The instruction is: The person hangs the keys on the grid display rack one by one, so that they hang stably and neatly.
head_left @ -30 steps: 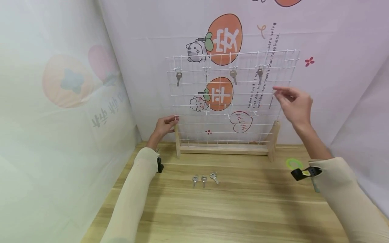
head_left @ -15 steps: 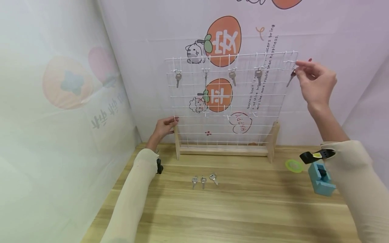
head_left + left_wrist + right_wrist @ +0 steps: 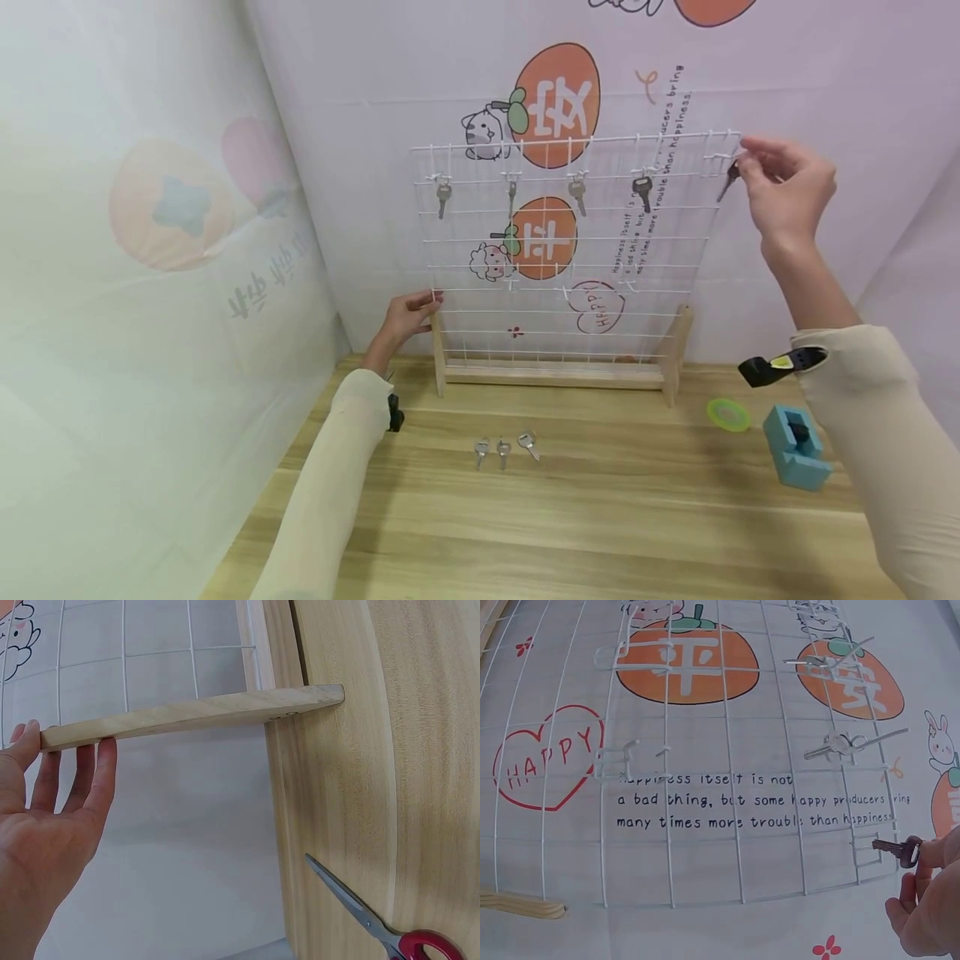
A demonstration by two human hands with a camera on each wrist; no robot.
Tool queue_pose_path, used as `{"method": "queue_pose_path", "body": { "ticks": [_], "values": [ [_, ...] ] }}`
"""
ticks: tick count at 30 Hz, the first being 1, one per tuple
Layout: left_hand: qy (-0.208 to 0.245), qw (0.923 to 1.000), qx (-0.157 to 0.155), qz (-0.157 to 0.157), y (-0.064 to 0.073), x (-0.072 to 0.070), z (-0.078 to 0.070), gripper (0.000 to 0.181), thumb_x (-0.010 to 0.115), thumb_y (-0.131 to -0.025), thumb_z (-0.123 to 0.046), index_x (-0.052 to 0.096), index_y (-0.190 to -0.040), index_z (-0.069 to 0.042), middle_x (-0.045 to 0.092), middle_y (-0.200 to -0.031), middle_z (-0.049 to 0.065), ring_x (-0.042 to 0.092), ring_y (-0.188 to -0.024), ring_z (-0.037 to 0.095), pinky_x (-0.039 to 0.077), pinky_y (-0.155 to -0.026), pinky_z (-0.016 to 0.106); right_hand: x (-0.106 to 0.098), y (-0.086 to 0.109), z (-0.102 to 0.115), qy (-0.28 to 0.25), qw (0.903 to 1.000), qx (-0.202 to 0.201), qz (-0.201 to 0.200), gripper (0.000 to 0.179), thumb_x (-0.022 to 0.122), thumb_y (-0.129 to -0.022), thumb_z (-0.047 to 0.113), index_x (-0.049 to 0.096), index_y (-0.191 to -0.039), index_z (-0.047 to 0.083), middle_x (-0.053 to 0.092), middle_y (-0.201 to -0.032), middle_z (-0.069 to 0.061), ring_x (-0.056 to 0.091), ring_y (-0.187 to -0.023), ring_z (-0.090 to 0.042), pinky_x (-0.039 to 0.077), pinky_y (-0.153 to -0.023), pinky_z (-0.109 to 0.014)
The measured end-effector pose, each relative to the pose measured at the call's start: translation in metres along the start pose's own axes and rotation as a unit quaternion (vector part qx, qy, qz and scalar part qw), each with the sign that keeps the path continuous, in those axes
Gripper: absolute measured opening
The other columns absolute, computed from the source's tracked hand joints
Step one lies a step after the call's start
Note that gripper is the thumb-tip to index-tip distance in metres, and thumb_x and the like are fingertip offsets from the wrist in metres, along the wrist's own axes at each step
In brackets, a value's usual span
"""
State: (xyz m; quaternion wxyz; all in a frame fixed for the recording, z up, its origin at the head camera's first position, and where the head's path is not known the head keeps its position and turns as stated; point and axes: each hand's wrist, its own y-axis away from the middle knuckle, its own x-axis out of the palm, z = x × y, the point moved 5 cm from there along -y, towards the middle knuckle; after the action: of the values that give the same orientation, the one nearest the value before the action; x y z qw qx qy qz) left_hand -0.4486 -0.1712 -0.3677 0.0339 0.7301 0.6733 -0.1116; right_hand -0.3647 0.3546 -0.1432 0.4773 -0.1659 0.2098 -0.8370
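Observation:
My right hand (image 3: 791, 196) pinches a key (image 3: 727, 181) by its head, beside the top right corner of a white wire grid rack (image 3: 555, 377). In the right wrist view the key (image 3: 898, 852) points its blade toward an empty wire hook (image 3: 868, 859). Several keys, one of them a dark key (image 3: 642, 190), hang from the upper row of hooks. My left hand (image 3: 408, 318) holds the rack's left wooden upright; the left wrist view shows the thumb above the wood (image 3: 187, 714) and fingers below. Three keys (image 3: 503, 452) lie on the table before the rack.
On the right of the table (image 3: 570, 533) are a blue tape dispenser (image 3: 797, 450) and a yellow-green ring (image 3: 727, 415). Red-handled scissors (image 3: 367, 919) lie left of the rack. A printed cloth (image 3: 375, 208) hangs behind.
My right hand has carried the key up and to the right, from beside the grid's middle to its top right corner. The left hand stays on the upright.

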Motion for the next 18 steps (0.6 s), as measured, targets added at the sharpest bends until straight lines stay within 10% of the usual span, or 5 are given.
{"method": "queue_pose_path", "body": {
  "ticks": [18],
  "values": [
    [-0.001, 1.0, 0.004, 0.0, 0.006, 0.001, -0.003, 0.039, 0.062, -0.106, -0.016, 0.062, -0.144, -0.006, 0.061, -0.146, 0.013, 0.054, -0.139, 0.031, 0.053, -0.105, 0.053, -0.005, 0.022, -0.009, 0.033, 0.999, -0.018, 0.022, 0.036, 0.084, -0.089, 0.015, 0.077, -0.123, 0.014, 0.073, -0.109, 0.008, 0.065, -0.098, -0.003, 0.05, -0.102, -0.015]
  ]
}}
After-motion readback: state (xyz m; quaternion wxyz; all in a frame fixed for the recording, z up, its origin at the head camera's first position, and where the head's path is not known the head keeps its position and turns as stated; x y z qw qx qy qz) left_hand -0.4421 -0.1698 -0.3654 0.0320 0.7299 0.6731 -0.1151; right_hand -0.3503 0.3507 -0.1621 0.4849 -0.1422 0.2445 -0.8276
